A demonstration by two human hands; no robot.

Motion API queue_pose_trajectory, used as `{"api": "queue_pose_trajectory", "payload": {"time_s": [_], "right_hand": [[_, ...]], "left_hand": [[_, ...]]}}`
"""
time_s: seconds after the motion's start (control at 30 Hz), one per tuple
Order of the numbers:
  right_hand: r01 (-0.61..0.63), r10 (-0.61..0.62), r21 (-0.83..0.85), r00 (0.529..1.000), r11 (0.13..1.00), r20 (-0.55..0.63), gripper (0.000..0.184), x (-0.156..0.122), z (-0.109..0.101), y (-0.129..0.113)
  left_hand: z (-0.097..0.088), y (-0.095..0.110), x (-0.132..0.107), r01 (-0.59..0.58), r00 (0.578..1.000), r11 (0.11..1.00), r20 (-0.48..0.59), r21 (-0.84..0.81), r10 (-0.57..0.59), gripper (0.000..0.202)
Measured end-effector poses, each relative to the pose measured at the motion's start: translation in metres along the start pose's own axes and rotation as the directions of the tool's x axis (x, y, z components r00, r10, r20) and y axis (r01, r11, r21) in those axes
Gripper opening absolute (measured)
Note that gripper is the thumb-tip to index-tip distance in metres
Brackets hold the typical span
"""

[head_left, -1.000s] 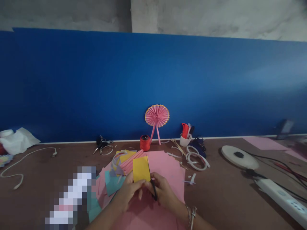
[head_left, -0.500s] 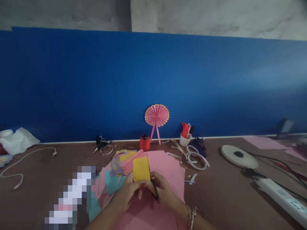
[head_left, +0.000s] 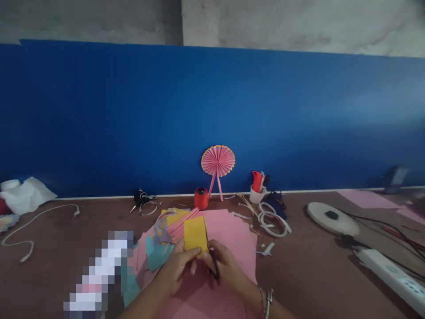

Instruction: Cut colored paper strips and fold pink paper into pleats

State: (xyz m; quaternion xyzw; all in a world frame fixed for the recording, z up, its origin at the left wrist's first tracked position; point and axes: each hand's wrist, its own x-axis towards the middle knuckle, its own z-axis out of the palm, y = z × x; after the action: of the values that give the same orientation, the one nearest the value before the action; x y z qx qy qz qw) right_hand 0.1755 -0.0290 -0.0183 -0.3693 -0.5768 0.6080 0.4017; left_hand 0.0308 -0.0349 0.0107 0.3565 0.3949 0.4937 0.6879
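Note:
Between my hands is a small yellow piece of paper (head_left: 195,234), held upright over pink sheets (head_left: 229,226). My left hand (head_left: 181,263) is closed on its lower left side, thumb across the front. My right hand (head_left: 226,263) grips black-handled scissors (head_left: 215,266), whose blades run along the paper's right edge, largely hidden behind it. Just beyond lie folded pink paper strips (head_left: 182,225) and teal paper (head_left: 157,252). A round pleated pink paper fan (head_left: 218,160) with a yellow edge leans on the blue partition, on two pink sticks.
A red spool-like item (head_left: 201,198) stands behind the paper. Nearby are a white cup of pens (head_left: 257,193), coiled white tubing (head_left: 274,221) and keys (head_left: 144,201). A power strip (head_left: 390,274) and round white device (head_left: 332,218) lie right; a white cable (head_left: 33,241) lies left.
My hands, the yellow paper and the scissors stay almost in place. The left thumb sits slightly higher on the paper, and the whole view has shifted a little.

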Motion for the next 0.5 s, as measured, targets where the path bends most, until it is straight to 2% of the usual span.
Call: {"api": "queue_pose_trajectory", "payload": {"time_s": [0.5], "right_hand": [[0.017, -0.019, -0.041, 0.998, 0.999, -0.054, 0.047, 0.002, -0.002, -0.002]], "left_hand": [[-0.005, -0.01, 0.004, -0.003, 0.998, 1.0, 0.056, 0.025, 0.002, 0.031]]}}
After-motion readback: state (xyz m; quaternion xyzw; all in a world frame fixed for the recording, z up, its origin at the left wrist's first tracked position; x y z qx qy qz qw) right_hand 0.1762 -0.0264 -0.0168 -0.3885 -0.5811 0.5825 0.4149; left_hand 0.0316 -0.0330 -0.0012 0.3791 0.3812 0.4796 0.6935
